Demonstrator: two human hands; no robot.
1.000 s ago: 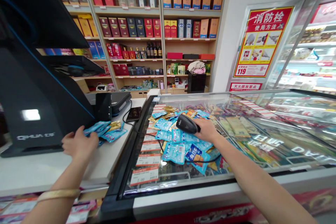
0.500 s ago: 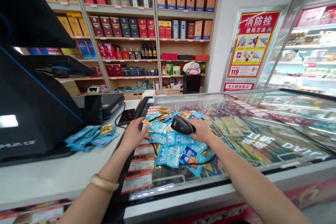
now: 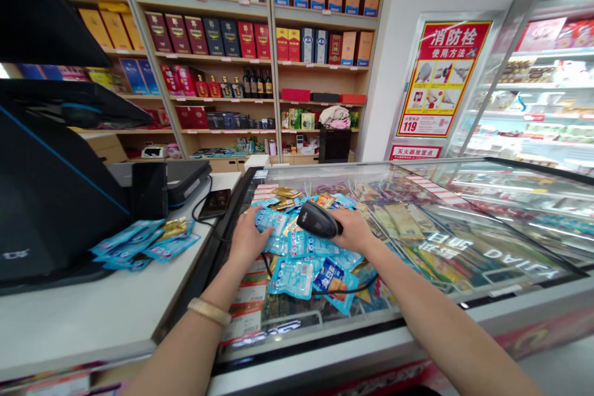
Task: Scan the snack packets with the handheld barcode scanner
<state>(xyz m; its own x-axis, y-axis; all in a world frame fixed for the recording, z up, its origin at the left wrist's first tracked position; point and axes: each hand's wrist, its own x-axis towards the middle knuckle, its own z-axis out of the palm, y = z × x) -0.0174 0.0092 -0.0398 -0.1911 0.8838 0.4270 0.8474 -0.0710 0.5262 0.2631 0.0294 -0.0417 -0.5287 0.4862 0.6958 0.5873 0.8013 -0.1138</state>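
My right hand (image 3: 355, 230) grips a black handheld barcode scanner (image 3: 318, 220), holding it over a heap of snack packets on the glass freezer lid (image 3: 468, 247). A thin black cable (image 3: 348, 289) trails from it across the heap. My left hand (image 3: 247, 238) is on the heap's left side, its fingers closed on the edge of a light blue snack packet (image 3: 271, 221). Blue packets (image 3: 292, 277) and gold ones (image 3: 285, 193) lie loosely mixed there.
On the white counter (image 3: 83, 309) at left lie more blue packets (image 3: 143, 246), beside a black checkout terminal (image 3: 55, 198) and a dark phone (image 3: 216, 203). Liquor shelves (image 3: 213, 49) stand behind, and a lit refrigerated case (image 3: 533, 99) stands at right.
My left hand has moved from the packets on the counter, rightward over the freezer lid, and now rests on a blue packet in the heap. The right hand and scanner have stayed nearly still.
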